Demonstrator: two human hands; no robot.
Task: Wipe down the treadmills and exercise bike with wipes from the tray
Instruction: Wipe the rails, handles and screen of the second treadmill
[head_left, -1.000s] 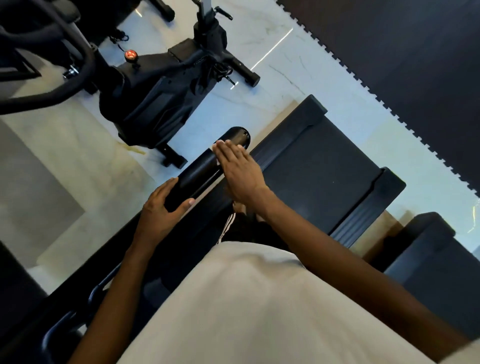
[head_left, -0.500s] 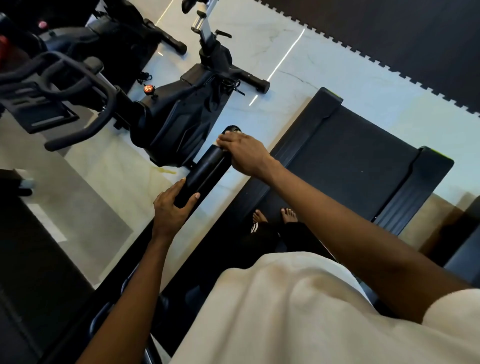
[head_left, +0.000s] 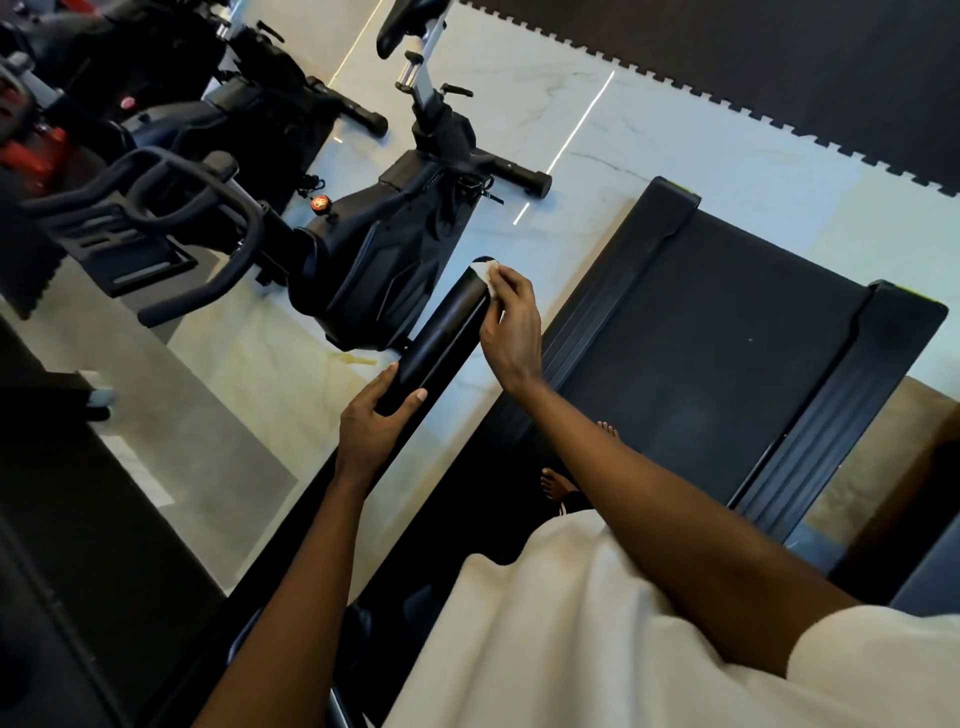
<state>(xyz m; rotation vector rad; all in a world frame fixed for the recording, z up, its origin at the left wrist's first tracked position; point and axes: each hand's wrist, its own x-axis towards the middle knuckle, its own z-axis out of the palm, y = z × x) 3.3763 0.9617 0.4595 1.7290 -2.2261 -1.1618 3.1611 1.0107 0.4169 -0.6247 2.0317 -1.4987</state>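
Observation:
I stand on a black treadmill (head_left: 701, 338) whose padded black handrail (head_left: 447, 332) runs up and to the right in front of me. My left hand (head_left: 371, 421) grips the lower part of the handrail. My right hand (head_left: 509, 322) pinches a small white wipe (head_left: 485, 271) against the handrail's far end cap. A black exercise bike (head_left: 363, 260) stands on the pale floor just left of the handrail. The tray is not in view.
More exercise bikes (head_left: 171, 104), one with red parts, stand at the upper left. A dark interlocking floor mat (head_left: 779, 62) covers the upper right. Part of another treadmill (head_left: 930, 571) shows at the right edge. My bare feet (head_left: 556, 483) rest on the belt.
My right hand slid along the handrail to its far end, and the white wipe now shows under the fingers. My left hand kept its grip. The view swung left, showing more bikes.

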